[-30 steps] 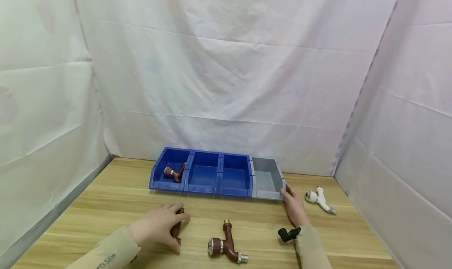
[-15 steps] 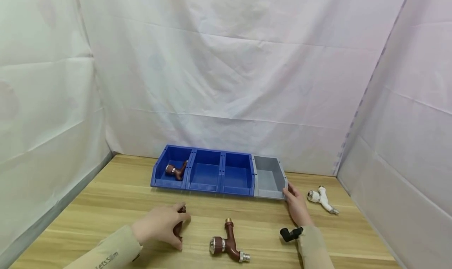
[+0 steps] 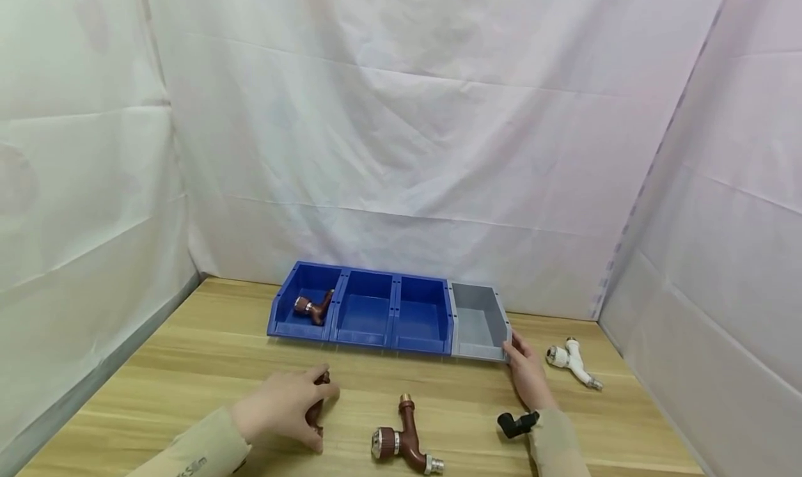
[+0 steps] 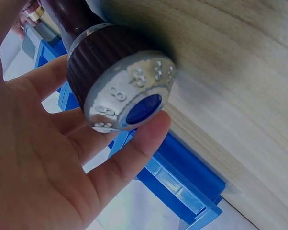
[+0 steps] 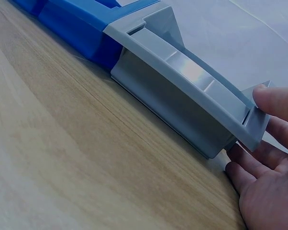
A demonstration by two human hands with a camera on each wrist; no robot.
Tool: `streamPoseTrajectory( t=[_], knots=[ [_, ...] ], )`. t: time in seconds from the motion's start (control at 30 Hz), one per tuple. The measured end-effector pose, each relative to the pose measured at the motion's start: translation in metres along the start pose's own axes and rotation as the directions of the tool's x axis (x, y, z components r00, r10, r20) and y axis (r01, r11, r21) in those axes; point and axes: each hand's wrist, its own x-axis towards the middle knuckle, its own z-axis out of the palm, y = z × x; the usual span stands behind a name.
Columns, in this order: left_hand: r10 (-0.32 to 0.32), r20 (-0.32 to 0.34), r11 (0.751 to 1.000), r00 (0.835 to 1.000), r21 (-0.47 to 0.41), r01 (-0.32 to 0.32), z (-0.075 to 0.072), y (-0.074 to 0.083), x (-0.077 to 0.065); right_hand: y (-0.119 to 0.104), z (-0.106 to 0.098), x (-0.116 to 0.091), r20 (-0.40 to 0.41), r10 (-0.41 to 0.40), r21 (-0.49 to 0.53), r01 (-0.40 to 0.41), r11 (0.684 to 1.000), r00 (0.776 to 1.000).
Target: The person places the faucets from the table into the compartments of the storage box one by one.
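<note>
My left hand (image 3: 285,406) is at the front left of the table, fingers curled round a brown water tap (image 4: 98,72). In the head view the hand covers most of this tap. The left wrist view shows its ribbed knob with a silver face and blue centre, fingers behind and a fingertip at the edge. My right hand (image 3: 528,374) grips the front right corner of a grey storage bin (image 3: 479,324), thumb on the rim and other fingers beneath. That bin (image 5: 172,96) stands at the right end of a row of blue bins (image 3: 363,338).
Another brown tap (image 3: 315,308) lies in the leftmost blue bin. A third brown tap (image 3: 410,439) lies at the front middle of the table. A white tap (image 3: 573,362) is right of the right hand, and a black elbow-shaped piece (image 3: 516,425) sits by the right wrist.
The head view has shifted slightly. Both hands keep their places, the left at the brown tap and the right at the grey bin's corner.
</note>
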Motion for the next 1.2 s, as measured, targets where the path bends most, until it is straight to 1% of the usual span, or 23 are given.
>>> streamPoseTrajectory(
  t=[0.13, 0.37, 0.47, 0.57, 0.7, 0.9, 1.07, 1.2],
  knots=[
    [-0.001, -0.007, 1.0, 1.0, -0.001, 0.001, -0.0005, 0.0004, -0.0018, -0.0018, 0.0003, -0.0002, 0.005, -0.004, -0.003, 0.004, 1.0, 1.0],
    [-0.045, 0.005, 0.999, 0.999, 0.011, 0.045, -0.0019, 0.0027, -0.0035, -0.0063, 0.0006, 0.0027, 0.003, 0.001, 0.012, -0.001, 1.0, 1.0],
    [-0.057, 0.017, 0.998, 0.998, -0.009, 0.057, -0.0026, 0.0044, -0.0029, -0.0058, -0.0003, 0.0029, 0.003, 0.001, 0.017, -0.001, 1.0, 1.0],
    [-0.05, 0.023, 0.998, 0.999, -0.037, 0.05, -0.0024, 0.0057, -0.0027, -0.0038, -0.0016, 0.0013, 0.009, 0.01, 0.035, -0.01, 0.999, 1.0],
    [-0.041, 0.021, 0.998, 0.999, -0.05, 0.042, -0.001, 0.0056, -0.0015, -0.0006, -0.0031, -0.0015, 0.009, 0.016, 0.03, -0.016, 0.999, 1.0],
    [-0.045, 0.027, 0.998, 0.999, -0.042, 0.046, 0.0008, 0.0014, 0.0041, 0.0013, -0.0029, -0.001, 0.004, -0.008, 0.046, 0.008, 0.999, 1.0],
    [-0.022, 0.019, 1.0, 1.0, -0.017, 0.022, 0.0005, 0.0015, 0.0023, 0.0006, -0.0019, -0.0015, 0.0, -0.006, 0.035, 0.006, 0.999, 1.0],
    [-0.02, 0.008, 1.0, 1.0, -0.016, 0.02, 0.0011, 0.0021, -0.0002, 0.0002, -0.0002, -0.0019, 0.007, -0.004, 0.043, 0.003, 0.999, 1.0]
  ],
)
